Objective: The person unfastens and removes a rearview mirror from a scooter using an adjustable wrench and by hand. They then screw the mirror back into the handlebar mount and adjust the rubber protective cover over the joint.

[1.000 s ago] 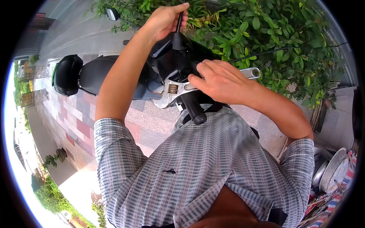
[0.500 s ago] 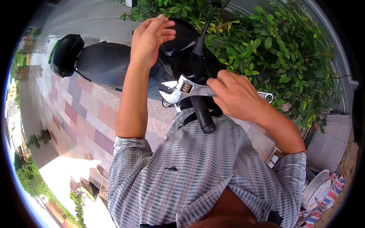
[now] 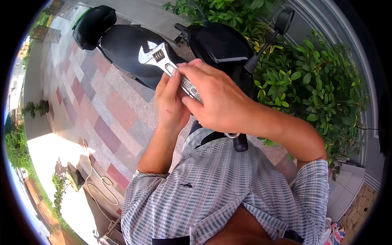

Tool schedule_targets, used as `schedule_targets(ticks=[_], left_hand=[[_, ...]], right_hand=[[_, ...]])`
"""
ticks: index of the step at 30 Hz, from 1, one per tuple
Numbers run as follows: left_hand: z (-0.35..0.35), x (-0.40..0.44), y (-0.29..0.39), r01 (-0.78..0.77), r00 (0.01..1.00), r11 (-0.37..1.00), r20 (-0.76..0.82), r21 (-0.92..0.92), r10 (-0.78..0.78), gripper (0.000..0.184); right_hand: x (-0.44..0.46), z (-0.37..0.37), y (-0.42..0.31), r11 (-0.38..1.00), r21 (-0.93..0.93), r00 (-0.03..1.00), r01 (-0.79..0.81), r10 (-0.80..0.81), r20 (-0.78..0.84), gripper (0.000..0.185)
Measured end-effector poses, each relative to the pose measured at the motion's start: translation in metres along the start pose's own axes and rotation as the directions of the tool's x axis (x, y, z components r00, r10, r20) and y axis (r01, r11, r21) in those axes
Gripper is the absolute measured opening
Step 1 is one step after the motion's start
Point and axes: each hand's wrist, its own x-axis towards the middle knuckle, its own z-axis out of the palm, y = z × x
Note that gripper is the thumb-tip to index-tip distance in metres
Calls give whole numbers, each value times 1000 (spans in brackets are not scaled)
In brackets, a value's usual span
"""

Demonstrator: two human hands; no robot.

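A silver adjustable wrench (image 3: 191, 90) is held slantwise in front of my body, its jaw end pointing up and left. My right hand (image 3: 218, 96) is closed around its handle from the right. Against the handle just below the jaws, my left hand (image 3: 169, 106) grips with the thumb on top; its other fingers are largely hidden behind the tool. The jaws are apart, with nothing between them. Below my right hand the ring end of the handle shows. Behind the wrench stands a black scooter with a long seat (image 3: 136, 49).
The scooter's mirror (image 3: 284, 20) sticks up at the right, and one handlebar grip (image 3: 241, 143) sits close to my shirt. Green bushes (image 3: 306, 77) grow along the right. Patterned paving (image 3: 110, 130) spreads to the left, with a pale hose (image 3: 100, 190) lying on it.
My left hand came down from above the scooter and took hold of the wrench. My right hand moved left with the wrench, which now tilts upward. The view has shifted.
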Motion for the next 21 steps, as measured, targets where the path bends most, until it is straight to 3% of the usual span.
schedule_targets(ticks=[1, 3, 6, 7, 9, 11, 13, 15, 17, 21], left_hand=[[-10, 4, 8, -41, 994, 999, -102, 11, 42, 25], [-52, 16, 26, -20, 982, 998, -185, 62, 31, 22], [-148, 62, 43, 35, 936, 946, -343, 321, 82, 18], [-179, 78, 45, 90, 905, 908, -415, 408, 97, 18], [-261, 115, 45, 306, 861, 548, -472, 779, 190, 20], [-299, 143, 49, 261, 893, 210, -318, 942, 320, 32], [-373, 183, 41, 221, 892, -262, -86, 939, 443, 44], [-381, 208, 39, 254, 920, -216, -167, 943, 354, 53], [-394, 236, 27, 248, 913, -335, -103, 909, 394, 51], [-427, 277, 16, 297, 919, -345, -167, 891, 357, 42]], right_hand=[[3, -3, -8, 992, -98, 993, 79, -70, 95, 20], [4, -16, -29, 987, -97, 976, 125, -104, 192, 15], [1, -23, -57, 927, 22, 927, 374, -374, 32, 27], [3, -20, -72, 922, 56, 923, 384, -380, -64, 23], [8, -14, -95, 905, 89, 892, 416, -387, -233, 21], [13, -8, -96, 910, 72, 881, 408, -372, -293, 21], [19, -2, -89, 920, 49, 877, 388, -352, -327, 22], [24, 3, -83, 940, 18, 883, 342, -315, -348, 22], [28, 6, -76, 951, -27, 887, 308, -297, -354, 23], [36, 10, -59, 976, -82, 914, 204, -219, -341, 24]])
